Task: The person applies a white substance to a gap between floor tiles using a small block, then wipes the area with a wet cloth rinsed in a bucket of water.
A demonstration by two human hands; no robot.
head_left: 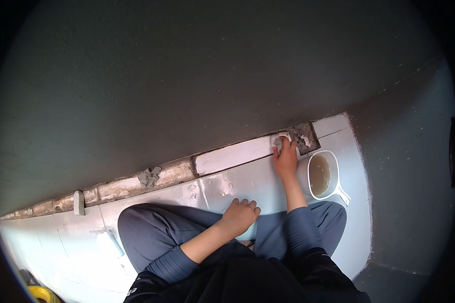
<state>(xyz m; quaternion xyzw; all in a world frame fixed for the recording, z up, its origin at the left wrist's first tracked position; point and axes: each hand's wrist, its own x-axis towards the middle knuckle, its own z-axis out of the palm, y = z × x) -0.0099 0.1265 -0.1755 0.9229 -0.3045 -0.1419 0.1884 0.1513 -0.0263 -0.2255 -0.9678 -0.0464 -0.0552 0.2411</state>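
My right hand (286,158) reaches forward to the strip at the foot of the wall. Its fingers are closed round a small grey wad (277,143), perhaps a wet rag or sponge, pressed at the right end of a white tile (235,155). Just right of the fingers, a dark recess (312,146) holds grey, crumbly mortar-like lumps (304,140). My left hand (241,217) rests over my crossed legs with its fingers curled in; nothing shows in it, and its palm is hidden. Beside my right forearm stands a white dipper (337,178) of murky brown water, its handle toward me.
A dark grey wall (187,76) rises beyond the strip. Left of the white tile, the bare, stained channel (121,188) carries a crumpled grey lump (149,177) and an upright pale block (79,203). White floor tiles (50,242) lie around me; a yellow round object (43,293) is at lower left.
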